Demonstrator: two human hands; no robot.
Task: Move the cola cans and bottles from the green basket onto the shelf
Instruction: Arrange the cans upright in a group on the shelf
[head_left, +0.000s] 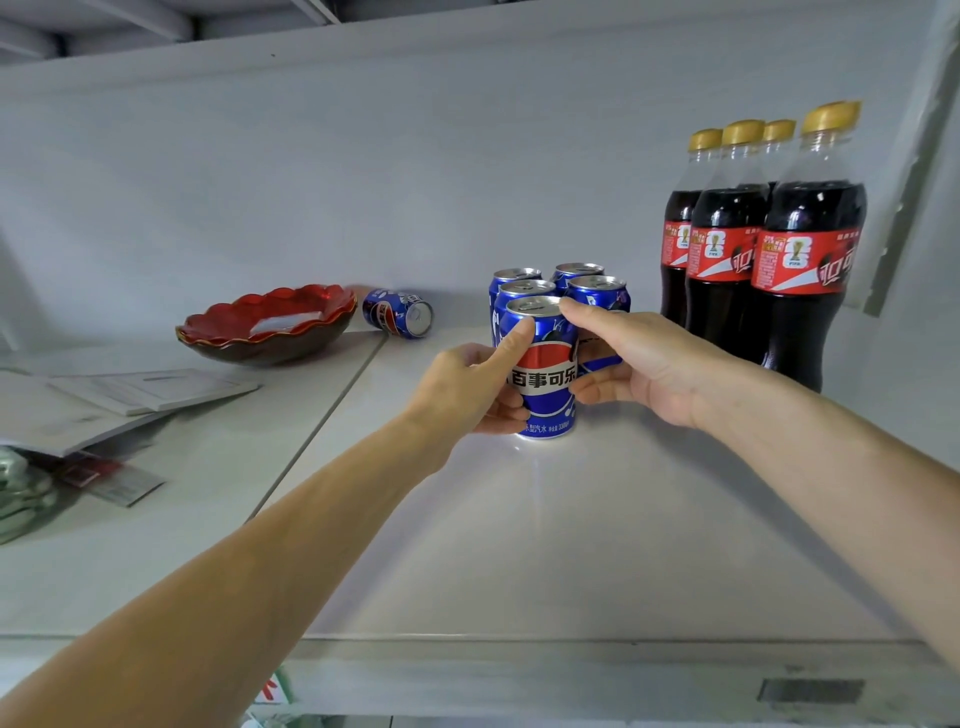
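A blue cola can (545, 384) stands upright on the white shelf (519, 545), at the front of a cluster of several blue cans (597, 291). My left hand (467, 384) grips the front can from its left, thumb up along its side. My right hand (639, 364) holds a second can (600, 361) just behind and to the right, index finger lying over the front can's rim. Several dark cola bottles (805, 249) with yellow caps stand at the right. One more blue can (397, 313) lies on its side further left. The green basket is out of view.
A red scalloped bowl (270, 325) sits at the back left of the shelf. White booklets and papers (135, 395) lie in front of it, with a grey-green object (21, 493) at the far left edge. A seam divides the two shelf boards.
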